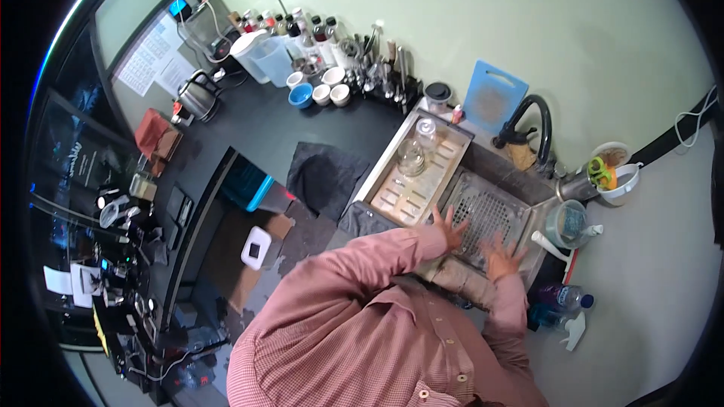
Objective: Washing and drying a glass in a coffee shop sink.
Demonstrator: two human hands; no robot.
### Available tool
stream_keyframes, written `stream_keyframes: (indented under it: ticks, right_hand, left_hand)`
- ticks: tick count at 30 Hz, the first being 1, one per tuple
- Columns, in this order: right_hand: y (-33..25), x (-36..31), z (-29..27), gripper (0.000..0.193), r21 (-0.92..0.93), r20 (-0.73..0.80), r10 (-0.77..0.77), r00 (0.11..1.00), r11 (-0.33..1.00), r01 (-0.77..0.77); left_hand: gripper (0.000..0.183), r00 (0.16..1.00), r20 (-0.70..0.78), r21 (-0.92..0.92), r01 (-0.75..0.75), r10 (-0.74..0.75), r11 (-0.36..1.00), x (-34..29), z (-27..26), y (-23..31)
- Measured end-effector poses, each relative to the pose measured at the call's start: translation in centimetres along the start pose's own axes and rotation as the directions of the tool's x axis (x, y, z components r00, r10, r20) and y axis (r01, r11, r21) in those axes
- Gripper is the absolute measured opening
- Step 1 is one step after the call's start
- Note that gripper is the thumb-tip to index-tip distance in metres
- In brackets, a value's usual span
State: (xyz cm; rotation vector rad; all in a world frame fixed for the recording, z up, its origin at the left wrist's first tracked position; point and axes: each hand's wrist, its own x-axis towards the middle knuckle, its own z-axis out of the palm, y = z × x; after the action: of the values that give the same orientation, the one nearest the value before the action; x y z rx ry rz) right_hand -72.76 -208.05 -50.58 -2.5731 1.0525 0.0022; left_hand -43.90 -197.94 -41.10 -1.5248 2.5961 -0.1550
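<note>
Both my hands are over the near side of a sink (537, 235), sleeves reaching in from below. My left hand (449, 229) is open with its fingers spread, beside the corner of the slotted drying tray (388, 200). My right hand (503, 259) is also open, fingers apart, close to the sink's right side. Neither holds anything. Beneath and beyond them lies a perforated grey grid (486, 211) in the basin; whether the fingertips touch it I cannot tell. Two clear glass vessels, one a glass jar (411, 158), stand on the tray.
A black faucet (544, 124) arches behind the sink, with a blue cutting board (494, 96) leaning on the wall. A tub (566, 224), a white-handled brush (549, 245) and a spray bottle (575, 330) are at the right. Leftward, the dark counter (256, 117) bears a kettle (199, 96) and bowls.
</note>
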Motion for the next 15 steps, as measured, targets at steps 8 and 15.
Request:
stream_keyframes:
  ticks: [8, 15]
  right_hand:
    - [-11.3, -0.1, -17.8, 0.045, 0.899, -0.063, 0.117, 0.991, 0.438, 0.006]
    - [-21.0, -2.6, -10.2, 0.038, 0.71, -0.248, 0.274, 0.929, 0.704, -0.018]
  left_hand:
    - [0.05, 0.999, 0.036, -0.975, 0.033, 0.012, 0.218, -3.5, -13.6, -7.5]
    - [0.071, 0.948, -0.156, -0.472, 0.175, -0.277, 0.864, -7.0, -3.7, -12.6]
